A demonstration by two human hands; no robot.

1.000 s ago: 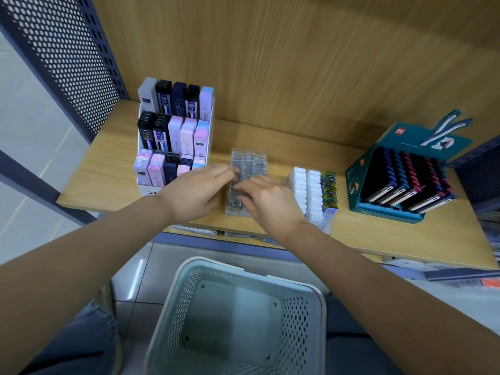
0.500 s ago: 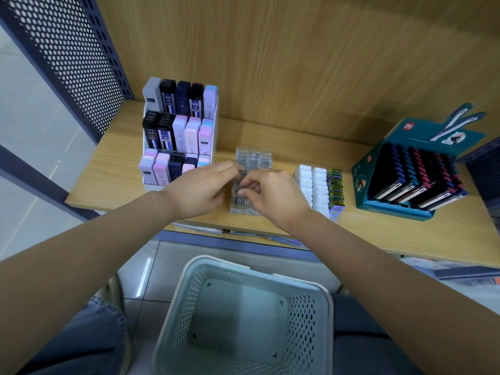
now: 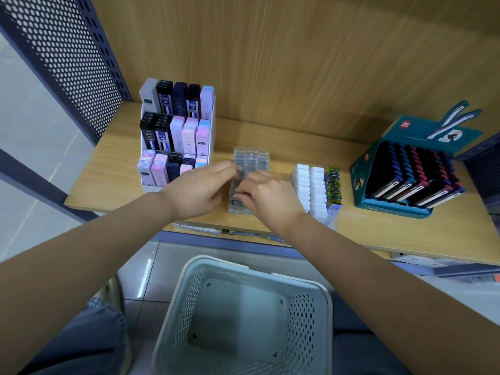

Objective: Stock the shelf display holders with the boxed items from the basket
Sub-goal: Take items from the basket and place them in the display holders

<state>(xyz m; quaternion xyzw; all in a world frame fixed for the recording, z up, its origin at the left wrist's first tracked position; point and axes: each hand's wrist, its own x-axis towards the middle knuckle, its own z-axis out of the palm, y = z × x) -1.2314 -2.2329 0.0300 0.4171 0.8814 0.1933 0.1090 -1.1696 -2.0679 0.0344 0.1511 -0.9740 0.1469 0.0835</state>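
A clear plastic display holder (image 3: 251,161) with rows of small transparent boxes stands at the middle of the wooden shelf (image 3: 270,136). My left hand (image 3: 197,190) lies against its left side, fingers reaching onto the boxes. My right hand (image 3: 266,197) covers its front part, fingers curled over the small boxes there; what they pinch is hidden. The pale perforated basket (image 3: 186,293) sits below the shelf edge with nothing in it.
A white tiered stand (image 3: 209,136) of pencil-lead cases is at the left. A holder of white boxes (image 3: 311,185) and a teal display box (image 3: 378,207) of dark items are at the right. A perforated metal side panel (image 3: 67,50) bounds the left.
Both hands stay at the clear holder; the fingers have shifted slightly over the front boxes. The view has risen a little.
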